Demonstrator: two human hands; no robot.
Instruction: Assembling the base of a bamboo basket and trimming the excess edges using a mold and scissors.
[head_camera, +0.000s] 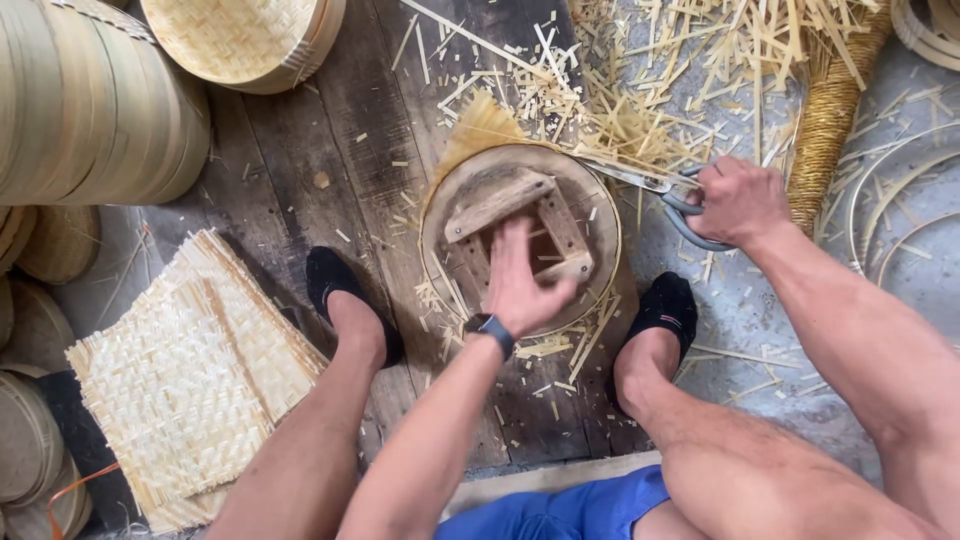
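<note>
On the dark wooden floor (330, 150), between the person's two feet in black shoes, lay a round wooden form (520, 238) with a woven bamboo mat (480, 130) under it. The mat stuck out past the top left edge of the round form like a yellow fan. The left hand (520, 280) was spread flat and pressed down on the wooden cross pieces in the middle of the form, and it held nothing. A dark watch (492, 330) sat on that wrist. The right hand (738, 200) was closed tight around the grey handles of a pair of scissors (655, 190). The blades pointed left and touched the top right edge of the round form, right where the mat met it. Lots of thin bamboo scraps (640, 80) lay scattered on the floor above the form and around it. To the left, near the left foot, sat a pile of flat woven mats (180, 370). A tall stack of round bamboo rings (90, 100) stood in the top left corner, with a shallow woven tray (240, 40) beside it. A thick twisted rope post (830, 110) rose just to the right of the right hand.
</note>
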